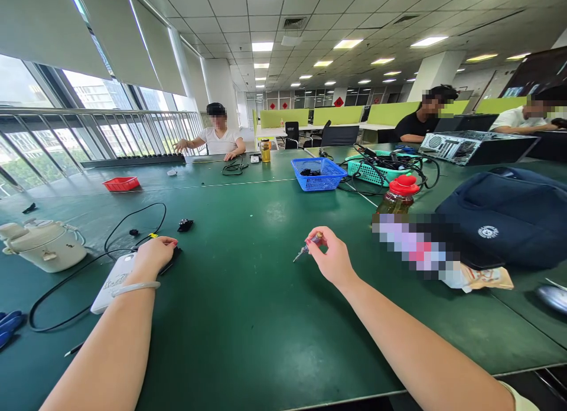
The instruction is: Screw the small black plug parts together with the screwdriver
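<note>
My right hand (331, 253) is closed in a pinch above the green table, holding a small screwdriver (303, 251) with a translucent handle. Its thin metal shaft slants down to the left. Over on the left, my left hand (155, 255) has its fingers drawn together at the edge of a flat black object (172, 261). The hand covers most of that object, so its kind is hidden. Partly under my left wrist lies a white device like a power bank (108, 286), with a black cable (39, 305) looping around it.
A cream jug (48, 245) stands at left. Small black parts (185, 225) and a red tray (121, 184) lie farther off. Blue (316, 180) and green baskets (376, 173), a red-lidded bottle (396, 198) and a navy bag (509, 216) fill the right. Several people sit beyond.
</note>
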A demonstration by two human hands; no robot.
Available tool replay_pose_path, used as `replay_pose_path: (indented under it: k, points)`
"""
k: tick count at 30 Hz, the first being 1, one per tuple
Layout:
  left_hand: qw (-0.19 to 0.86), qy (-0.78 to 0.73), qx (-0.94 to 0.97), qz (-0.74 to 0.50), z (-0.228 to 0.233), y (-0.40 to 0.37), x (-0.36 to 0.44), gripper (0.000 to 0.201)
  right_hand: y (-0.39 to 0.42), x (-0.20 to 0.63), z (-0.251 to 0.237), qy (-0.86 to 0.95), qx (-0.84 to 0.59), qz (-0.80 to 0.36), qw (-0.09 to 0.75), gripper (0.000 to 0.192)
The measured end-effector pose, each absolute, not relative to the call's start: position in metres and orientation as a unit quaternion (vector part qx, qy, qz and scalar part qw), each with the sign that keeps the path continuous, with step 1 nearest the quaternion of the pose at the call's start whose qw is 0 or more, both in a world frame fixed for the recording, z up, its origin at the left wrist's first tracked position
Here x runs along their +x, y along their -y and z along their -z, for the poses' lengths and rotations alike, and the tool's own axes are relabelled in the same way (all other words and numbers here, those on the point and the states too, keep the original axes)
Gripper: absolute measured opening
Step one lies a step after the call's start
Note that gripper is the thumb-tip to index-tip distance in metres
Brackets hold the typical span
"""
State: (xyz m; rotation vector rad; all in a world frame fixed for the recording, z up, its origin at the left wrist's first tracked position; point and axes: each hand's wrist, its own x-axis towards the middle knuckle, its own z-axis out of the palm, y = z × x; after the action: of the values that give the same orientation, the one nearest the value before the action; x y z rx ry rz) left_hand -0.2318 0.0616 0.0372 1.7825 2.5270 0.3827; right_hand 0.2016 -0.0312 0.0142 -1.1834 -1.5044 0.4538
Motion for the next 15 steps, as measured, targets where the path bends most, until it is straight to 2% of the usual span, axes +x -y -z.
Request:
replay_pose_path:
  k: [10,15]
  points:
    - [0.022,-0.814,0.569,-0.113,-0.028,-0.063,-0.231,0.036,0.031,0.201,-0.013,0.637,-0.501,-0.199,0.55,0.011]
    - [-0.034,-0.81,0.574,-0.114,-0.034,-0.054,-0.215,0.058,0.03,0.2,-0.013,0.637,-0.506,-0.192,0.549,0.012]
